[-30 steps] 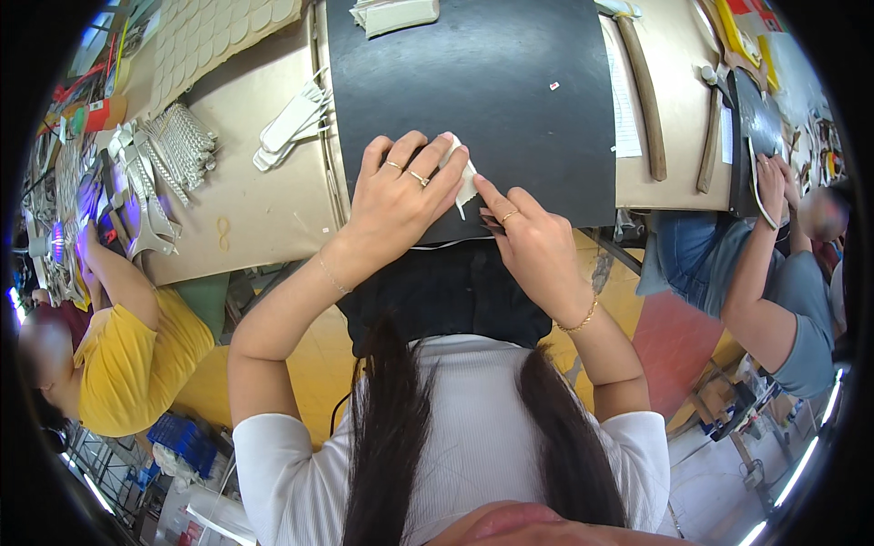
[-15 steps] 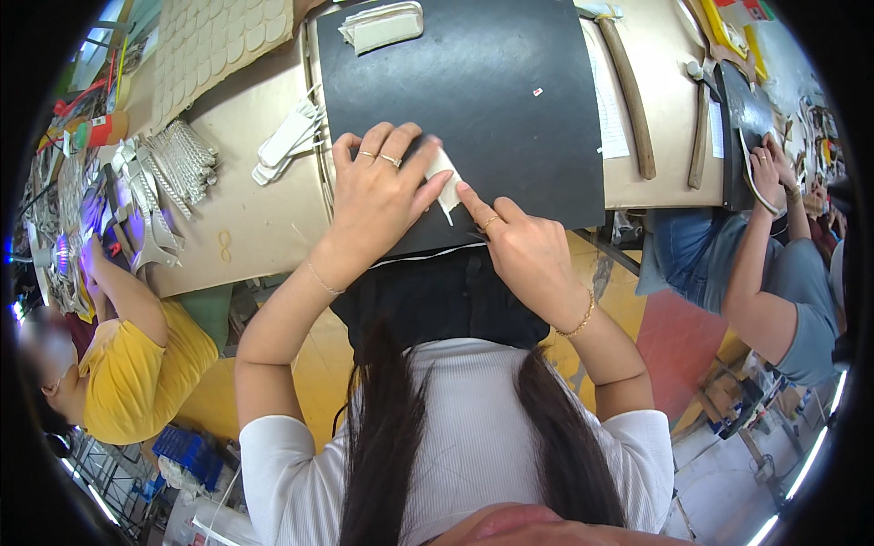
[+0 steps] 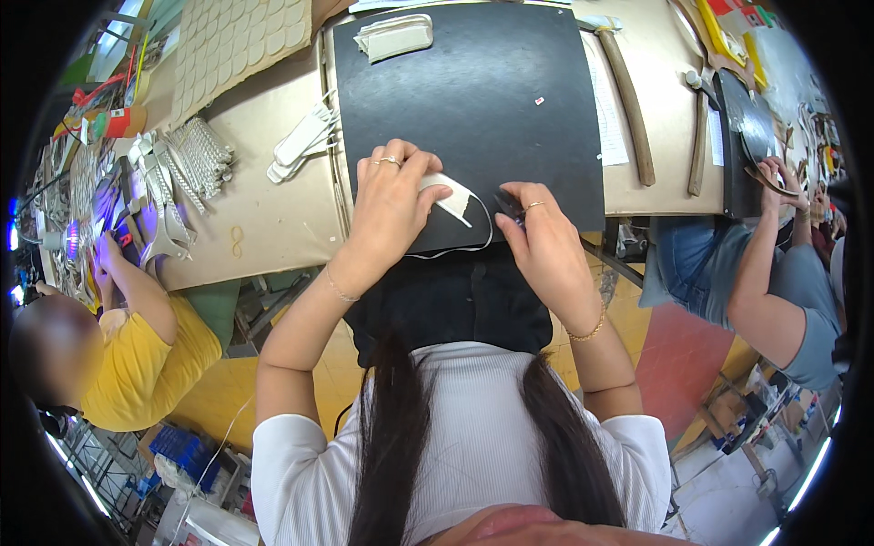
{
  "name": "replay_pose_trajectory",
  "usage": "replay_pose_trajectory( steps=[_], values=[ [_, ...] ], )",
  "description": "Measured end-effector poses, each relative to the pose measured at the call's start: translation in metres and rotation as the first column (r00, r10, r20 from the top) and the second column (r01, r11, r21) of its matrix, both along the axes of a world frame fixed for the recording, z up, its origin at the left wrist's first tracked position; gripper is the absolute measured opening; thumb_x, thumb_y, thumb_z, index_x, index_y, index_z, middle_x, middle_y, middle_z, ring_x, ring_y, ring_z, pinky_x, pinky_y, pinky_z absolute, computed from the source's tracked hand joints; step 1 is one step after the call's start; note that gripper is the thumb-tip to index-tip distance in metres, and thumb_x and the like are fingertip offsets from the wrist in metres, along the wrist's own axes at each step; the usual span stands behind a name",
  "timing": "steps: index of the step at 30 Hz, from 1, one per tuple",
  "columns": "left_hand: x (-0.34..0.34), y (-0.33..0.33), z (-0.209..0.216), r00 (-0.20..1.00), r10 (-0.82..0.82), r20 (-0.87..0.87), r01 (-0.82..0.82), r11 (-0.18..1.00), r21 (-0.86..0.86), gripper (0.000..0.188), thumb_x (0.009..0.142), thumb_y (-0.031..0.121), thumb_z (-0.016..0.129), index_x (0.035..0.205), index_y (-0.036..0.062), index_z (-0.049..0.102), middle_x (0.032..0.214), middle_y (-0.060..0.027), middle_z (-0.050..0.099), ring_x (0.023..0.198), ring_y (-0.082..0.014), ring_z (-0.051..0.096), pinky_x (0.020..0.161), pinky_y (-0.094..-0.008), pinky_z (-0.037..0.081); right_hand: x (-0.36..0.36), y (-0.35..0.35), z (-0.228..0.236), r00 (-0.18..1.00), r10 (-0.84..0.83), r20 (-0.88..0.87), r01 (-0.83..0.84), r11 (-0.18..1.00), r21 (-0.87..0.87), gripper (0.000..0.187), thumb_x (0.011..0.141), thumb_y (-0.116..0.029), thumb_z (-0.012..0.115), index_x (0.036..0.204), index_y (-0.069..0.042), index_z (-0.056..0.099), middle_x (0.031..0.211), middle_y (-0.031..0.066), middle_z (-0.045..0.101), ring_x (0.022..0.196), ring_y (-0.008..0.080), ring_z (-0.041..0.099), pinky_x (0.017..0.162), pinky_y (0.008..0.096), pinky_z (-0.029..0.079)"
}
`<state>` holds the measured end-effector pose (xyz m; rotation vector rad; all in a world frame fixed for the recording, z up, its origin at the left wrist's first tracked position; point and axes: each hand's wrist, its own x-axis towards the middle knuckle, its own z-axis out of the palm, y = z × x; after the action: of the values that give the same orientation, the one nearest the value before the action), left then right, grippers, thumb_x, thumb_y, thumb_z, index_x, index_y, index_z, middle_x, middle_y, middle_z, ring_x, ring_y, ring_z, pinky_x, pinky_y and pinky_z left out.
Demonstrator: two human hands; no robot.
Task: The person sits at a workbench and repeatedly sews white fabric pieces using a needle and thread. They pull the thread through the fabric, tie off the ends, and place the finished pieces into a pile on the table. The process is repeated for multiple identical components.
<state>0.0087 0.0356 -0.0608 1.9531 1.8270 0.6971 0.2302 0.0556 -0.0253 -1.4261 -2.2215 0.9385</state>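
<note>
My left hand, fingers bent, presses a cream-coloured flat strap piece onto the black mat. The thumb lies on top of the piece, and its narrow tip points toward me. A thin white cord curves from beside the piece around to the mat's near edge. My right hand is to the right of the piece, apart from it. Its thumb and fingers are closed around a small dark tool; the tool is mostly hidden, so its kind is unclear.
A stack of cream pieces lies at the mat's far left. Left of the mat are more white strap pieces and bundled braided straps. A wooden-handled hammer lies to the right. People work at both sides.
My right hand has left the cream piece, moved right, and now holds a small dark tool. The curved cord now shows beside the piece. My left hand keeps its hold.
</note>
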Motion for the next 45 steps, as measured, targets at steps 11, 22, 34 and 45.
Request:
replay_pose_trajectory(
  steps=[11,22,34,45],
  values=[
    [-0.004,-0.008,0.028,0.955,0.102,0.279,-0.005,0.945,-0.328,0.016,0.089,0.02,0.078,0.094,0.0056,0.071,0.091,-0.0079,0.068,0.091,-0.0275,0.063,0.091,-0.039,0.041,-0.011,-0.01,0.016,1.0,-0.022,-0.017,0.019,0.99,-0.142,0.038,0.091,-0.008,0.076,0.127,0.002,0.068,0.106,0.0158,0.069,0.074,0.026,0.07,0.072,0.0359,0.056],
    [0.001,-0.026,0.054,0.977,0.016,0.212,0.016,0.989,-0.144,0.016,0.085,0.019,0.083,0.09,0.007,0.074,0.078,-0.0036,0.071,0.076,-0.0198,0.061,0.088,-0.0341,0.039,-0.019,-0.008,0.016,0.976,-0.15,-0.161,0.128,0.982,-0.137,0.031,0.092,-0.005,0.07,0.122,0.003,0.069,0.104,0.0212,0.073,0.087,0.0379,0.073,0.079,0.0424,0.057],
    [-0.066,-0.018,0.039,0.802,0.45,0.393,-0.367,0.89,-0.271,0.029,0.085,0.024,0.084,0.099,0.0012,0.074,0.083,-0.0075,0.073,0.08,-0.0209,0.067,0.088,-0.0349,0.047,-0.004,0.015,-0.001,0.87,-0.431,-0.238,0.357,0.886,-0.297,0.037,0.091,-0.009,0.077,0.127,-0.006,0.073,0.094,0.0037,0.073,0.072,0.006,0.058,0.066,0.0241,0.051],
    [0.008,-0.015,0.034,0.745,-0.014,0.667,0.28,0.914,-0.294,0.039,0.089,0.022,0.083,0.122,0.004,0.072,0.105,-0.0072,0.072,0.095,-0.0162,0.065,0.087,-0.0303,0.053,0.017,0.059,0.036,0.702,-0.432,-0.566,0.266,0.896,-0.355,0.051,0.091,-0.005,0.079,0.138,0.0,0.062,0.088,0.0003,0.071,0.055,-0.0017,0.045,0.043,0.0159,0.031]
  ],
)
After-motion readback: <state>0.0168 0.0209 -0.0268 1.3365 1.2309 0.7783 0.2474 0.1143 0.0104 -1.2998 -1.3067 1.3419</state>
